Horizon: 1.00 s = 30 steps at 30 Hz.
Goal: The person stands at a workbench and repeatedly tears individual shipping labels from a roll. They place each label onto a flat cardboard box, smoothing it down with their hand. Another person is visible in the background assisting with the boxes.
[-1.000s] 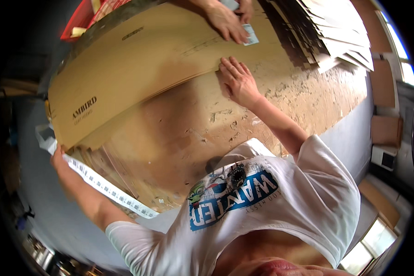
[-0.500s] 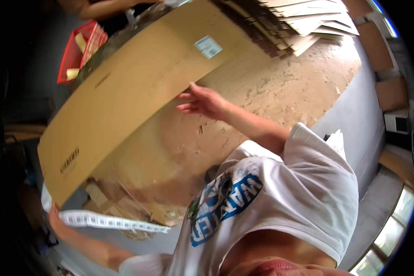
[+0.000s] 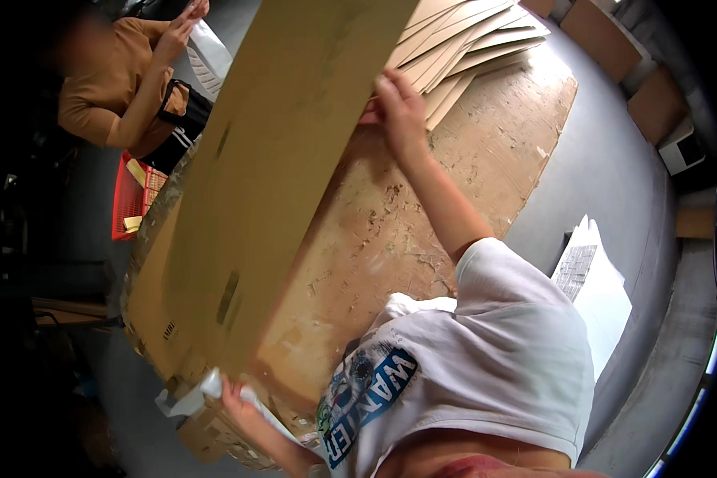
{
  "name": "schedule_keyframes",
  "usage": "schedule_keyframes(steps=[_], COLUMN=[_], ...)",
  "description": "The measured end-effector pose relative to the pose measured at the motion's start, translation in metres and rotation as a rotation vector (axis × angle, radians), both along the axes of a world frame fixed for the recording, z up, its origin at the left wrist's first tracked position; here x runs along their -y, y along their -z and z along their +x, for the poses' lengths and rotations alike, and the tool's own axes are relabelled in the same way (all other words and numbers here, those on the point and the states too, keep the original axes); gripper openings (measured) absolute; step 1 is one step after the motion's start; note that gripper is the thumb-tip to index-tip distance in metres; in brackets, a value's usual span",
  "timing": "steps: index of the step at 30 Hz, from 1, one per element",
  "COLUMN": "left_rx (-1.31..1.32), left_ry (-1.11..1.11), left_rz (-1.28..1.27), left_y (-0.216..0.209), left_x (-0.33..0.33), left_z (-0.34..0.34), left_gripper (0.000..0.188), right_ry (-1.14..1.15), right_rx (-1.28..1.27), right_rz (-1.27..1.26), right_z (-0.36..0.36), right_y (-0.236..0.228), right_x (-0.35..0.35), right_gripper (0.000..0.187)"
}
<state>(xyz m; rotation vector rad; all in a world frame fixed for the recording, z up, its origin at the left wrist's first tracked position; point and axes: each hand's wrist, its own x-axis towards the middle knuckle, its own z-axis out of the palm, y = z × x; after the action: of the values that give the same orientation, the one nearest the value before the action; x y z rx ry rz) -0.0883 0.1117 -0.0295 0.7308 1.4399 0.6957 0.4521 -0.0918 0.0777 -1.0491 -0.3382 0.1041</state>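
A long brown cardboard sheet (image 3: 287, 143) stands tilted up from the worktable, its upper end running out of view. My right hand (image 3: 398, 111) is closed on its right edge, the thumb on the near face and some fingers hidden behind. By the sheet's lower end, my left hand (image 3: 243, 408) is closed on a white label strip (image 3: 272, 416), which trails toward my shirt; its fingertips are partly hidden. Another brown cardboard sheet (image 3: 153, 291) lies flat on the table at the left, partly covered by the lifted one.
The worn brown tabletop (image 3: 486, 159) carries a fanned stack of cardboard sheets (image 3: 454, 48) at the far side. A co-worker (image 3: 107, 88) stands far left, holding a white sheet (image 3: 209, 52), near a red basket (image 3: 127, 195). White papers (image 3: 593, 295) are at my right.
The cardboard sheet has been lifted and turned more upright, uncovering another sheet. My right hand moved farther away and closed on its edge. My left hand moved right with the label strip.
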Motion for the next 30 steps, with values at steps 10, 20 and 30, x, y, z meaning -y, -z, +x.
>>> schedule_keyframes(steps=[10, 20, 30], left_rx=[0.320, 0.486, 0.581], left_ry=[0.628, 0.541, 0.297], left_rz=[0.332, 0.205, 0.212], left_y=[-0.070, -0.111, -0.107], left_x=[0.109, 0.072, 0.063], left_z=[0.294, 0.225, 0.145], left_gripper=[0.036, 0.041, 0.053], right_ry=[0.068, -1.021, -1.355], right_rx=[-0.156, 0.320, -0.026], right_rz=[-0.576, -0.469, -0.020], right_z=[0.145, -0.097, -0.237], right_y=[0.050, 0.070, 0.042], right_x=[0.009, -0.024, -0.031], right_gripper=[0.028, 0.026, 0.056])
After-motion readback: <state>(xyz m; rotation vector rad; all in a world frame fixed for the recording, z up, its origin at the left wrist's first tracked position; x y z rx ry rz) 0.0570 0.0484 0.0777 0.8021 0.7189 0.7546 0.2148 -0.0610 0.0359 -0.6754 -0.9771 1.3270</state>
